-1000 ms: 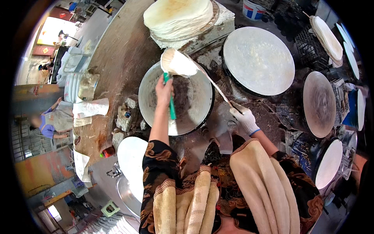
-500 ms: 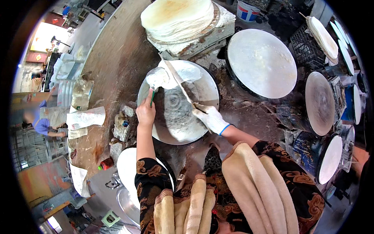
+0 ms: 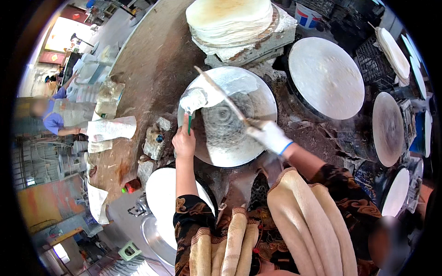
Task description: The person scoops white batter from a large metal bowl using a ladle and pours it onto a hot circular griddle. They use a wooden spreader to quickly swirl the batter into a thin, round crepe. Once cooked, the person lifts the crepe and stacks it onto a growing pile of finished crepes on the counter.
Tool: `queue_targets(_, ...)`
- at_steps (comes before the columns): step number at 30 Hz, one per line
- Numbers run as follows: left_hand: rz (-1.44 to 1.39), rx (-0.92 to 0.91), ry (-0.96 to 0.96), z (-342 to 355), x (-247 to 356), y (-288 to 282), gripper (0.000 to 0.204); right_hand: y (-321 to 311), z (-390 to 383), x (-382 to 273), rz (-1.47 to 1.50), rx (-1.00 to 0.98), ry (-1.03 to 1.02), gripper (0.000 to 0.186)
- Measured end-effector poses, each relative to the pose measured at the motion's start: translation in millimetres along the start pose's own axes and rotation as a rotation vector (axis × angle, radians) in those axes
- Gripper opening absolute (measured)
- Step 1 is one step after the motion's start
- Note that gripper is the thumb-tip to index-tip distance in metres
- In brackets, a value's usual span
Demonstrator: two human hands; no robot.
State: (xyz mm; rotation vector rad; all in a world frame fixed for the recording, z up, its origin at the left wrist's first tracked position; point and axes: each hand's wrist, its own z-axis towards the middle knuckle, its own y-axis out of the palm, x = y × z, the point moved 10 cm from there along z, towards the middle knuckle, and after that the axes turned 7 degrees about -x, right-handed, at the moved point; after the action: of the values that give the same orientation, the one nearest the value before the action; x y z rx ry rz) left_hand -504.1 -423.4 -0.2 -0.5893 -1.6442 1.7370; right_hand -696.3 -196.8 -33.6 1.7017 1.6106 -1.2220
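Note:
A wide round griddle [image 3: 216, 154] lies before me, its middle dark and sooty. White batter [image 3: 244, 82] coats its far part in a thin layer. My left hand [image 3: 184, 143] is closed round the green handle of a ladle [image 3: 193, 100], whose bowl, white with batter, is over the griddle's far left. My right hand [image 3: 268, 136], in a white glove with a blue cuff, grips a long thin wooden stick [image 3: 224, 95]. The stick slants across the griddle toward the far left, passing beside the ladle. The right glove is blurred.
A stack of thin round flatbreads [image 3: 230, 20] stands on a block beyond the griddle. To the right is another pale griddle [image 3: 326, 78], with more behind it. A white round surface [image 3: 159, 191] and red bottle [image 3: 132, 186] are at near left. Another person [image 3: 53, 120] stands far left.
The whole view has shifted, so most things sit farther right. Over the griddle, the ladle has moved left and a little nearer to me. The stick's far end has swung slightly left.

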Motion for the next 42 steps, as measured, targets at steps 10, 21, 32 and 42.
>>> queue_targets(10, -0.006, 0.084, -0.227, -84, -23, -18, 0.066, -85, 40, 23, 0.044, -0.052, -0.112, 0.051)
queue_targets(21, -0.152, 0.167, -0.479, -141, 8, 2, 0.064, 6, 41, -9, -0.231, -0.434, -0.065, 0.044)
queue_targets(32, -0.282, 0.209, -0.659, -203, 49, 10, 0.06, -28, 98, -78, -0.563, -0.583, -0.167, 0.045)
queue_targets(42, -0.224, 0.224, -0.64, -261, 93, -3, 0.055, -56, 158, -81, -0.452, -0.629, -0.449, 0.045)
